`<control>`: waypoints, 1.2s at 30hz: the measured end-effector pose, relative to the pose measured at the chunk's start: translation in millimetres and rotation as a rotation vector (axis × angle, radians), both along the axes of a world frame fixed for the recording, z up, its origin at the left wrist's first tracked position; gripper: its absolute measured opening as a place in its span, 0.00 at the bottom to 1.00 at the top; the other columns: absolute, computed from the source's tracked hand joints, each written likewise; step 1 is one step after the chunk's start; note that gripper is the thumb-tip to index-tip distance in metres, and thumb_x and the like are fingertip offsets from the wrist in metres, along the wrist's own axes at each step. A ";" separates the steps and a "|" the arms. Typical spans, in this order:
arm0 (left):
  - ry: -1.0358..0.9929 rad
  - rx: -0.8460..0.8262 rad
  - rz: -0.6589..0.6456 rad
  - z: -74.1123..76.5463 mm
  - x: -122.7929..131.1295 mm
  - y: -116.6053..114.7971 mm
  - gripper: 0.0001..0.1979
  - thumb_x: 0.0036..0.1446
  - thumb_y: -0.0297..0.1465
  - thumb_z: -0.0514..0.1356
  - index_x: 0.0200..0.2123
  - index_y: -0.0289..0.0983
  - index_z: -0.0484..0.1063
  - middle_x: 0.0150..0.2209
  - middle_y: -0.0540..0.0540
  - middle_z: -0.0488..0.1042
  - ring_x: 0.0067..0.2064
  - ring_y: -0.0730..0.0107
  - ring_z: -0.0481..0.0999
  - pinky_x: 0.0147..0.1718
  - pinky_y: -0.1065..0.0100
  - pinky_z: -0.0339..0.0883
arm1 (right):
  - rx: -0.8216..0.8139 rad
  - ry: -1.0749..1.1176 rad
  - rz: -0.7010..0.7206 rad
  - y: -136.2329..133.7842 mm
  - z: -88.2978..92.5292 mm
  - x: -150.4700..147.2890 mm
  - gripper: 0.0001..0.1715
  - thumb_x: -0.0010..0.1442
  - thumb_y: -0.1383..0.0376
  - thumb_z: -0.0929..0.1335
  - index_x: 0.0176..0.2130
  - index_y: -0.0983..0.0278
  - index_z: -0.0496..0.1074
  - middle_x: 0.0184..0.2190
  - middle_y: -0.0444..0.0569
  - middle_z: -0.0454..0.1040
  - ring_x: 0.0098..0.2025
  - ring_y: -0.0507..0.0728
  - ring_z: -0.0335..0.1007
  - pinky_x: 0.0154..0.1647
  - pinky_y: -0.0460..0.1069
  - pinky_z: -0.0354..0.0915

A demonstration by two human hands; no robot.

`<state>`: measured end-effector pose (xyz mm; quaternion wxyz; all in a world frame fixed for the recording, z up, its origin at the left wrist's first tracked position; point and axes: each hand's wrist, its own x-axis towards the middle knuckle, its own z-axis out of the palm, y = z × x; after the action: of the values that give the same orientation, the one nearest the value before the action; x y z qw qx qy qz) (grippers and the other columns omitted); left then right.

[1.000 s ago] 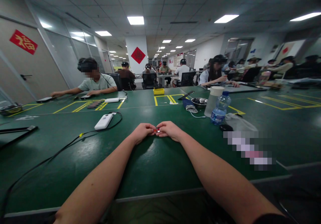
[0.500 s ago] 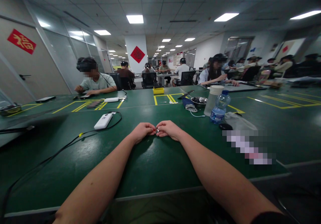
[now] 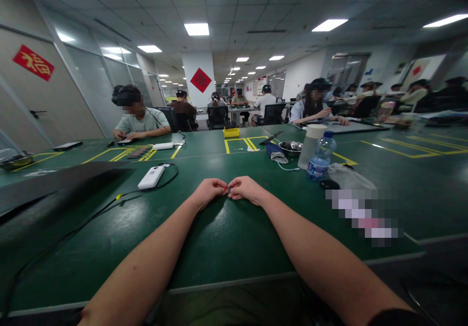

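My left hand (image 3: 209,191) and my right hand (image 3: 246,190) meet fingertip to fingertip just above the green table (image 3: 204,248). Pinched in the left fingers is a small red piece (image 3: 225,189), mostly covered by the fingertips. The right thumb and fingers are closed on a tiny dark or metallic piece (image 3: 230,189), too small to name. Whether the two pieces touch, I cannot tell.
To the left lies a white power bank (image 3: 151,177) with a black cable. At right stand a water bottle (image 3: 321,156), a frosted cup (image 3: 311,145) and a metal bowl (image 3: 290,147). A yellow box (image 3: 231,132) sits farther back. Other people work across the table.
Both hands have stayed nearly in place, their fingertips shifting only slightly. At far left, a dark flat object reaches farther into view. A co-worker's hand at the left has moved.
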<state>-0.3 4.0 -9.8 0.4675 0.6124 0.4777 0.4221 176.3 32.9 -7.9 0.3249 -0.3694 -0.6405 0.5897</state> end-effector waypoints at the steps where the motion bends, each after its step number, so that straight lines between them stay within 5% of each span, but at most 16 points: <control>1: 0.046 0.051 0.020 0.7 -0.2 0.7 0.08 0.44 0.25 0.61 0.32 0.33 0.72 0.28 0.45 0.76 0.29 0.72 0.74 0.32 0.71 0.67 | 0.068 -0.003 -0.008 1.6 -0.6 -0.4 0.13 0.45 0.75 0.69 0.34 0.68 0.69 0.28 0.48 0.74 0.29 0.52 0.73 0.29 0.45 0.70; 6: 0.178 0.369 0.084 6.7 2.8 2.3 0.05 0.46 0.27 0.59 0.30 0.35 0.71 0.33 0.45 0.76 0.33 0.71 0.74 0.37 0.70 0.66 | 0.408 -0.004 -0.066 7.1 2.8 -1.7 0.10 0.44 0.72 0.69 0.32 0.67 0.68 0.27 0.44 0.72 0.30 0.51 0.72 0.34 0.45 0.67; 10: 0.220 0.408 0.106 8.5 5.6 -0.9 0.06 0.46 0.27 0.58 0.31 0.35 0.72 0.31 0.46 0.75 0.31 0.71 0.73 0.35 0.71 0.65 | 0.432 -0.010 -0.056 5.7 5.1 -1.5 0.10 0.45 0.74 0.68 0.32 0.66 0.68 0.27 0.43 0.71 0.29 0.50 0.71 0.32 0.44 0.66; 19: 0.219 0.166 0.124 8.1 2.4 -2.7 0.07 0.46 0.30 0.60 0.28 0.35 0.76 0.21 0.49 0.73 0.23 0.73 0.69 0.26 0.73 0.62 | 0.256 -0.073 -0.028 1.4 6.0 0.4 0.09 0.46 0.73 0.68 0.33 0.66 0.70 0.19 0.41 0.69 0.19 0.47 0.64 0.15 0.39 0.57; 26: -0.383 -0.208 0.042 2.1 -1.5 2.9 0.04 0.44 0.21 0.61 0.28 0.31 0.70 0.29 0.43 0.74 0.30 0.76 0.74 0.34 0.74 0.69 | -0.239 0.283 -0.012 0.5 9.5 4.2 0.08 0.49 0.76 0.68 0.32 0.69 0.67 0.27 0.51 0.75 0.27 0.51 0.73 0.30 0.46 0.70; 31: -0.429 -0.207 0.063 1.8 -3.4 4.3 0.04 0.45 0.21 0.62 0.28 0.30 0.69 0.29 0.43 0.74 0.25 0.80 0.71 0.26 0.78 0.67 | -0.252 0.298 -0.018 2.2 8.0 5.8 0.09 0.48 0.78 0.69 0.30 0.69 0.67 0.27 0.51 0.75 0.30 0.53 0.75 0.33 0.47 0.71; 36: -0.409 -0.174 0.095 2.6 1.5 3.4 0.05 0.43 0.22 0.63 0.24 0.31 0.67 0.28 0.44 0.74 0.27 0.77 0.73 0.30 0.75 0.69 | -0.223 0.258 0.000 -2.6 9.3 3.7 0.09 0.46 0.77 0.71 0.30 0.69 0.67 0.27 0.50 0.74 0.31 0.54 0.75 0.33 0.46 0.72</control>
<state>1.2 7.3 -7.2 0.5854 0.4483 0.4358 0.5163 180.0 30.4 1.3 0.3614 -0.3246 -0.5240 0.6996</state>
